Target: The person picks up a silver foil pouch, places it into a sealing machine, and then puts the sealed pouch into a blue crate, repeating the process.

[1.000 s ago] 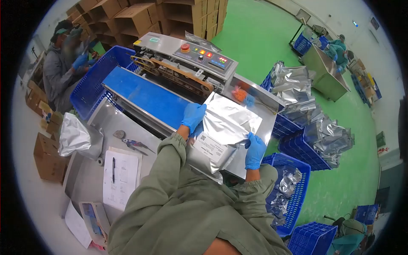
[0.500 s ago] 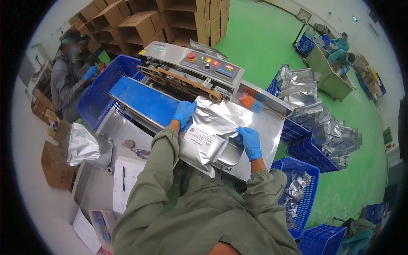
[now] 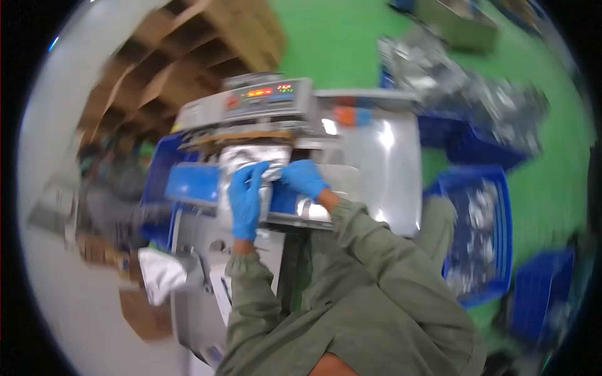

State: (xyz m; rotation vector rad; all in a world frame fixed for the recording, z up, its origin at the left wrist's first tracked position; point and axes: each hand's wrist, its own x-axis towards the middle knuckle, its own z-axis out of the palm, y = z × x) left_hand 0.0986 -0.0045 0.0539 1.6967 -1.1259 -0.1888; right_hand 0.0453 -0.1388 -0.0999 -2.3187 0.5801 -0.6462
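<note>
A silver foil pouch [image 3: 231, 168] lies on the blue belt [image 3: 193, 182] at the front of a sealing machine [image 3: 266, 103] with lit red digits. My left hand [image 3: 246, 197], in a blue glove, rests over the pouch, thumb and fingers apart around its upper right part. Close on its right, my right hand [image 3: 303, 178], also gloved in blue, has its fingers closed at the pouch's right edge; motion blur hides exactly what they pinch. A metal surface [image 3: 385, 163] extends to the right of the machine.
Blue crates [image 3: 506, 232] with foil pouches stand at the right. Another silver pouch [image 3: 164, 274] stands on the metal table [image 3: 188, 313] at the lower left. Cardboard boxes [image 3: 235, 28] are stacked behind. A blurred person [image 3: 116, 194] is at the left, beside a blue crate [image 3: 157, 169].
The view has turned and blurred. The pouch is now farther left along the machine, against its front. My right hand has come close to my left, and my left hand has turned fingers-up over the pouch.
</note>
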